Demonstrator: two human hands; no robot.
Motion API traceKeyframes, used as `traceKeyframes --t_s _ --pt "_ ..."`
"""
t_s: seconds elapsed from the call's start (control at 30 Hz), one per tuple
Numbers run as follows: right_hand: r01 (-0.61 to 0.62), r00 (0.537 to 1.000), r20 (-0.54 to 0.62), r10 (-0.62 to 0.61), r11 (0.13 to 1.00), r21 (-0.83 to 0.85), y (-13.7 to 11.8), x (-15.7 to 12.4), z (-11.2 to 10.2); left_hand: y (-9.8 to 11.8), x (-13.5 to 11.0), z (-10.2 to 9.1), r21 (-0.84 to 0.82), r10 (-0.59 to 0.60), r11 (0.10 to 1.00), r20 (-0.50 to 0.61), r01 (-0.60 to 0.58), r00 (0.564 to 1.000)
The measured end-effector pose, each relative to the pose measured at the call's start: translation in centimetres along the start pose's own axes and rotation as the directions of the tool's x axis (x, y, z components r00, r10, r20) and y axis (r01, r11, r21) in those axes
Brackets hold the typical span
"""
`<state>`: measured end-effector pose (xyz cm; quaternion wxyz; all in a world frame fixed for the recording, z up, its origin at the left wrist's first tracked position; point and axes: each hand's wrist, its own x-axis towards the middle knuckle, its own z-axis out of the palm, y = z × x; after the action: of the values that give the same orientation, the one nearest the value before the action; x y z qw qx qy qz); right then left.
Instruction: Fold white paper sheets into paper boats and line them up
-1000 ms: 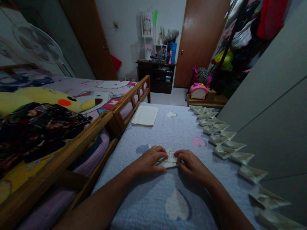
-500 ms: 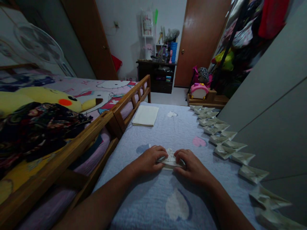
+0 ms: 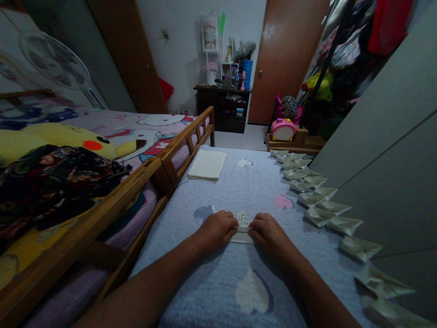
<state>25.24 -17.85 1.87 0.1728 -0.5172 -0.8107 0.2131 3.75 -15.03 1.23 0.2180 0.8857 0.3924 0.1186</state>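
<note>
A small folded sheet of paper (image 3: 243, 235) lies on the blue bedspread in front of me, with a triangular printed peak at its far side and a flat strip along its near edge. My left hand (image 3: 218, 228) pinches its left end, fingers closed. At the right end, my right hand (image 3: 268, 231) is closed on it too, thumb and fingers pressed together. Both ends of the paper are hidden under the fingers. Several folded paper boats (image 3: 319, 216) stand in a line along the right side of the bed.
A stack of pale paper sheets (image 3: 207, 165) lies at the far left of the blue bedspread (image 3: 252, 193). A wooden bed rail (image 3: 153, 171) runs along the left. Beyond it is a yellow plush toy (image 3: 73, 139). A pale cabinet (image 3: 392, 182) borders the right side.
The near strip of the paper now lies flatter. My fingers have closed in on both ends, where they were more spread and raised before.
</note>
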Motion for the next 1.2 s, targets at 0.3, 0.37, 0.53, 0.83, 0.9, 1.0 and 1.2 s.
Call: traceKeyframes --t_s 0.3,0.37,0.53,0.83,0.9,1.0,1.2 --pt "-0.148 0.989 -0.030 0.146 0.987 -0.070 0.3 0.4 0.8 0.4 0.4 0.3 0.015 -0.168 0.986 -0.022 0.168 0.986" --pt "-0.168 0.985 -0.046 0.165 0.982 -0.088 0.4 0.5 0.9 0.4 0.4 0.3 0.022 -0.199 0.980 -0.029 0.200 0.980" --pt "-0.228 0.973 -0.063 0.222 0.966 -0.118 0.3 0.6 0.9 0.6 0.2 -0.1 0.024 -0.270 0.962 -0.031 0.270 0.962" --pt "-0.278 0.960 -0.073 0.269 0.943 -0.185 -0.3 0.7 0.7 0.1 -0.1 -0.3 -0.011 -0.323 0.946 -0.061 0.323 0.944" --pt "-0.286 0.958 -0.070 0.278 0.936 -0.204 -0.5 0.7 0.8 0.2 0.0 -0.4 -0.002 -0.329 0.944 -0.058 0.329 0.943" --pt "-0.297 0.955 -0.070 0.288 0.930 -0.218 -0.6 0.7 0.9 0.3 -0.1 -0.4 -0.003 -0.333 0.943 -0.044 0.333 0.942" --pt "-0.247 0.958 -0.212 0.191 0.929 -0.276 -0.7 0.4 1.2 0.3 -0.2 -0.4 0.042 -0.232 0.970 -0.138 0.240 0.963"
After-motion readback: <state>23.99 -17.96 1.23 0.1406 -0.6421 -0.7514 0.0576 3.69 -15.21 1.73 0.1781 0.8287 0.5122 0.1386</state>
